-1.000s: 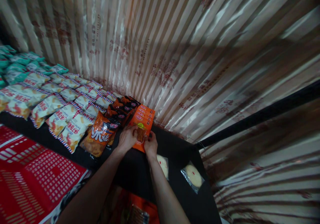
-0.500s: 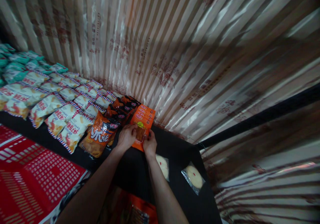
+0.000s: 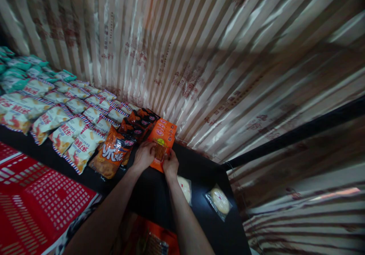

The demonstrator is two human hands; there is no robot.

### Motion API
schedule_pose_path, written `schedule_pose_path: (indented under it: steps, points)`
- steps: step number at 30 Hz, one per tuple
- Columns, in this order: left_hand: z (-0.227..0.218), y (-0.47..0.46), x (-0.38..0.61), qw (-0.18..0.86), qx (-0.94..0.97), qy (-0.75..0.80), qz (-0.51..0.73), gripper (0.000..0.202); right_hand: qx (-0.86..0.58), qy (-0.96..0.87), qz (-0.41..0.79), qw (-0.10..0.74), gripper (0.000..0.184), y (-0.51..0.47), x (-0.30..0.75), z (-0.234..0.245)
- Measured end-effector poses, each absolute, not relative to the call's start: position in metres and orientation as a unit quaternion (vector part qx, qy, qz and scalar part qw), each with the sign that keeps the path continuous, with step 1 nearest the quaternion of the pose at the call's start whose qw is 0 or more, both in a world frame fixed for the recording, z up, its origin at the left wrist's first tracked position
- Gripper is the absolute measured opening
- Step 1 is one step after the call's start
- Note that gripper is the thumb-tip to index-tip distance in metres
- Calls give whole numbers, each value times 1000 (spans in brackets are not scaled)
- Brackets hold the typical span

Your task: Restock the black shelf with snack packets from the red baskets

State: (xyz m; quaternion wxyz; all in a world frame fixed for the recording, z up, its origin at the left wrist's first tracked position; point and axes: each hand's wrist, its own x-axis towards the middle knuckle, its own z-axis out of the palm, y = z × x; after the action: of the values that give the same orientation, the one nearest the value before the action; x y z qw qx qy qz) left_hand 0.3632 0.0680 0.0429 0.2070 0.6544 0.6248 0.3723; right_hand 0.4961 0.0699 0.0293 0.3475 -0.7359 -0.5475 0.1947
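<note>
Overlapping orange snack packets [image 3: 162,137] lie in a row on the black table, the front one showing brown sticks through its window. My left hand [image 3: 145,155] grips the left edge of the front packet, fingers curled over it. On its right edge, my right hand [image 3: 170,164] has its fingers closed around the packet. Just left of my left hand stands an orange and black snack bag [image 3: 111,154], with several like it behind. Under my forearms, near the bottom, more orange packets [image 3: 159,239] show in part.
Several white snack bags [image 3: 82,146] fill the left, with green bags [image 3: 17,74] beyond. A red basket [image 3: 54,198] is at lower left. Two flat round cakes in clear wrap [image 3: 220,201] lie at right. Striped plastic sheeting [image 3: 182,57] and a black pole [image 3: 296,133] border the table.
The view has shifted very slightly. Both hands stay on the front orange packet in nearly the same place.
</note>
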Motion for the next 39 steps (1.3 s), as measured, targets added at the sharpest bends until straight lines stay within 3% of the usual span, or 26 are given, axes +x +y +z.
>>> schedule_pose_path:
  steps: [26, 39]
  points:
    - [28, 62, 380, 106, 730, 596, 318, 35, -725, -584, 182, 317, 42, 67, 493, 32]
    - [29, 60, 381, 108, 727, 616, 284, 37, -720, -640, 134, 232, 40, 67, 493, 38]
